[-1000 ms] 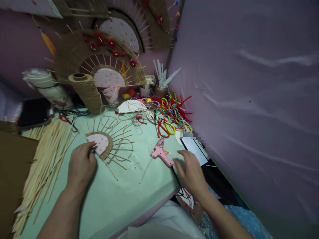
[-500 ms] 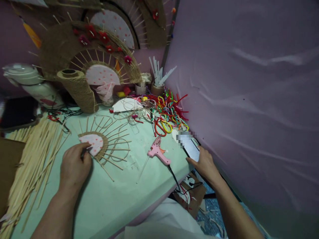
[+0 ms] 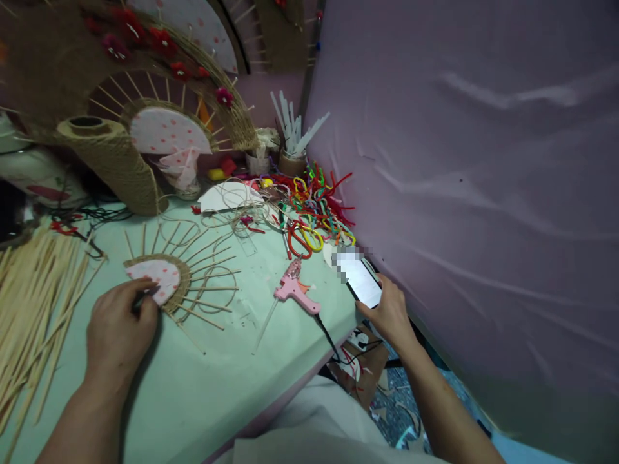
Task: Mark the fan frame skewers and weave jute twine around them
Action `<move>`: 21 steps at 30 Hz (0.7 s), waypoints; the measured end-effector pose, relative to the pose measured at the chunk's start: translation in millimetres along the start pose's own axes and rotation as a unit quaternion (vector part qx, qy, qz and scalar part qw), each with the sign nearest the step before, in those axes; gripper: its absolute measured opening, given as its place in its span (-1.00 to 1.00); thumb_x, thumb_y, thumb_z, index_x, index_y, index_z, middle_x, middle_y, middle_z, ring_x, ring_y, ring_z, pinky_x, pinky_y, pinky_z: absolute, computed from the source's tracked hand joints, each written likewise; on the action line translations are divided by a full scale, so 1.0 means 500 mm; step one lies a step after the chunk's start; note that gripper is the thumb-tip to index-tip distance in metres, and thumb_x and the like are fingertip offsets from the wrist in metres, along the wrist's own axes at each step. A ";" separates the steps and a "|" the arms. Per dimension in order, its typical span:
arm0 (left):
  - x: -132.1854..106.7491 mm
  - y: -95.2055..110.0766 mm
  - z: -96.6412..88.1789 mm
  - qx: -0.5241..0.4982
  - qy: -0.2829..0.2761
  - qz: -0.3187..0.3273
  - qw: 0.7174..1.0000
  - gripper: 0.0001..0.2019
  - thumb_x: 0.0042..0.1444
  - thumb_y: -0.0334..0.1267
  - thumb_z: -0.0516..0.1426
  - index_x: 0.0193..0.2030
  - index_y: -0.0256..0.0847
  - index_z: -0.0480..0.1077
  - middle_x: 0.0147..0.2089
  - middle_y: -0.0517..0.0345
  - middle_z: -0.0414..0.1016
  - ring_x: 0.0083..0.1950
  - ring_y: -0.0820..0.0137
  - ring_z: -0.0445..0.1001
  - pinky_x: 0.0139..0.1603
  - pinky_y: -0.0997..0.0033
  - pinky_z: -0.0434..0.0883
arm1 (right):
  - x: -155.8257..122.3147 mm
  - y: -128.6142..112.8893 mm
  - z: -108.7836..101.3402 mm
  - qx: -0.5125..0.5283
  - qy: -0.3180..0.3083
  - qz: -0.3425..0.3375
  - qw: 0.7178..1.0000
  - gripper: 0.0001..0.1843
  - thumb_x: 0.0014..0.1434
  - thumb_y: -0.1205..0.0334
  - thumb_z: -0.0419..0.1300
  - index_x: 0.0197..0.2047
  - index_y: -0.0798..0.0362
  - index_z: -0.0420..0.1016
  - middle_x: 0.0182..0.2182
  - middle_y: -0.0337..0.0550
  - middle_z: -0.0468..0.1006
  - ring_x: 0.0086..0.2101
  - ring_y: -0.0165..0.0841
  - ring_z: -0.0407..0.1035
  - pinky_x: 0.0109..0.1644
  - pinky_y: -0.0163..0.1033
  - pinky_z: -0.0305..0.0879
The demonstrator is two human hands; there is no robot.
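Observation:
A small half-round fan frame (image 3: 184,277) of thin sticks, with a white, pink-dotted centre and a twine-wrapped band, lies on the table. My left hand (image 3: 122,322) is closed on the lower edge of its dotted centre, thumb and forefinger together there. At the table's right edge my right hand (image 3: 387,309) grips the near end of a smartphone (image 3: 362,280), its screen lit and partly blurred out. A pink glue gun (image 3: 296,291) with a clear glue stick in it lies between my two hands.
Split sticks (image 3: 33,309) cover the table's left side. Behind stand a twine spool (image 3: 120,164), a large decorated fan (image 3: 232,125) and a cup of glue sticks (image 3: 293,145). Pipe cleaners (image 3: 324,200) and red-handled scissors (image 3: 300,240) lie ahead. A wall (image 3: 459,193) borders the right.
The view has shifted to the right, so everything sits further left. My right hand has tilted the phone up a little, its screen showing brighter. My left hand stays at the fan frame.

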State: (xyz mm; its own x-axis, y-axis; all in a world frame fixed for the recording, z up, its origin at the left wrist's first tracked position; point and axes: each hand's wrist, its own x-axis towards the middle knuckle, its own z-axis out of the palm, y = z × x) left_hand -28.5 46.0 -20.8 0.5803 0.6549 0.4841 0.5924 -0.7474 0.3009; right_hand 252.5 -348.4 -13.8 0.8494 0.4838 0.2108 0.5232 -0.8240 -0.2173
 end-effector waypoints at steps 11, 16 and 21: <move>0.001 0.018 -0.013 -0.038 0.039 -0.010 0.998 -0.78 0.11 -0.22 -0.01 -0.24 -0.18 0.42 -0.16 -0.03 0.55 -0.08 0.12 0.47 0.02 0.09 0.40 | 0.000 0.000 0.000 -0.009 0.001 -0.004 1.000 -0.27 -0.04 0.08 0.21 0.17 0.18 0.16 -0.06 0.17 0.43 -0.03 0.03 0.31 0.03 0.06 0.21; 0.002 0.022 -0.019 -0.063 0.093 -0.029 0.993 -0.80 0.10 -0.30 0.01 -0.21 -0.19 0.43 -0.13 -0.01 0.54 -0.03 0.17 0.46 0.09 0.10 0.36 | 0.008 -0.004 0.009 0.011 0.006 -0.002 1.000 -0.32 -0.03 0.05 0.18 0.14 0.17 0.22 -0.11 0.14 0.47 -0.08 0.00 0.35 0.02 0.06 0.23; -0.009 0.029 -0.028 -0.100 0.094 -0.073 0.988 -0.80 0.07 -0.39 -0.01 -0.23 -0.19 0.41 -0.15 0.01 0.53 -0.03 0.22 0.46 0.10 0.14 0.36 | 0.025 0.003 -0.002 0.031 0.001 -0.040 0.999 -0.34 -0.04 -0.12 0.13 0.02 0.19 0.36 -0.19 0.22 0.52 -0.17 0.08 0.42 -0.11 0.12 0.33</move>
State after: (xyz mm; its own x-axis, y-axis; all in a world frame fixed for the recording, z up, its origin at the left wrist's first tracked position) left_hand -30.3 30.5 -6.8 0.3716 0.7385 0.5626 0.5280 -0.6666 0.5262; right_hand 263.8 -344.1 -10.6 0.8048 0.5467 0.2311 0.5925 -0.7630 -0.2585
